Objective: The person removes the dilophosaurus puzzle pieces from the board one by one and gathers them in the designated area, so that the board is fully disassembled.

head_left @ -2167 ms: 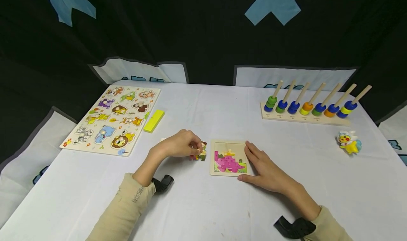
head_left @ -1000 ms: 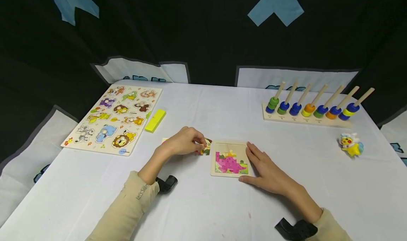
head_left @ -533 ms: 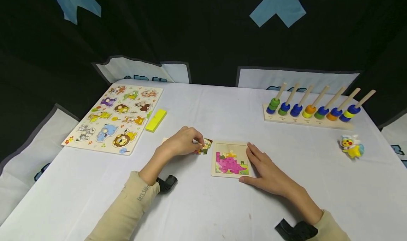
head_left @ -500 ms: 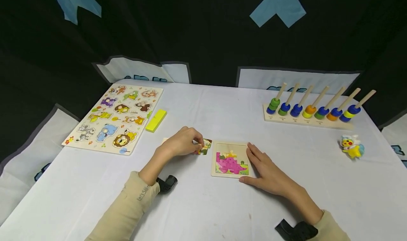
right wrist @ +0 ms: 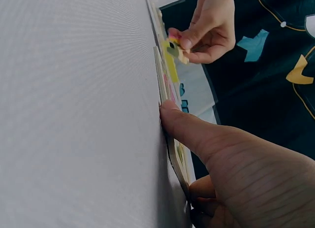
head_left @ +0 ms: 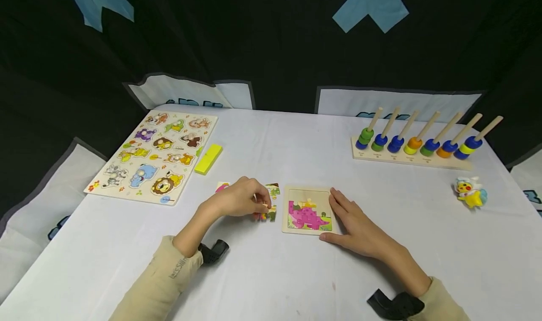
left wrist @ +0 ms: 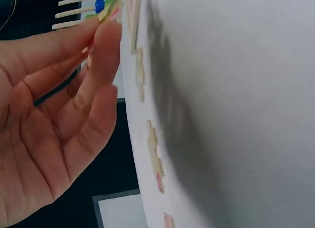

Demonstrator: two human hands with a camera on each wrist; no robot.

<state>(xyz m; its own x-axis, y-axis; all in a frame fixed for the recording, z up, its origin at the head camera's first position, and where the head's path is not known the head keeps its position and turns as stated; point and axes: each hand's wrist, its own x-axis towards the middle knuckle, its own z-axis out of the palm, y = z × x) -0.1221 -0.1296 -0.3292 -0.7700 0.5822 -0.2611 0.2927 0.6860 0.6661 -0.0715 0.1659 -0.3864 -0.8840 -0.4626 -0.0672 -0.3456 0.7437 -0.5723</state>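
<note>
My left hand (head_left: 239,198) pinches a small jigsaw piece (head_left: 271,214) between thumb and fingertips, left of the wooden puzzle frame (head_left: 284,210). In the right wrist view this piece (right wrist: 175,49) shows green, yellow and pink, raised above the table. A pink dinosaur picture (head_left: 306,217) fills the frame's lower part; bare wood shows above it. My right hand (head_left: 355,229) rests along the frame's right side, fingers extended at the far corner and thumb at the near one. A loose jigsaw piece (head_left: 273,189) lies just beyond my left fingertips, and a pink piece (head_left: 222,186) peeks out behind that hand.
An animal peg puzzle board (head_left: 148,163) lies at the left, with a yellow block (head_left: 208,159) beside it. A stacking rack (head_left: 406,159) with coloured rings on pegs stands at the back right. Nearer on that side sits a small yellow toy figure (head_left: 471,194).
My left hand has drawn slightly nearer with its piece, uncovering more of the loose pieces beyond it. My right hand stays on the frame, whose picture looks the same.
</note>
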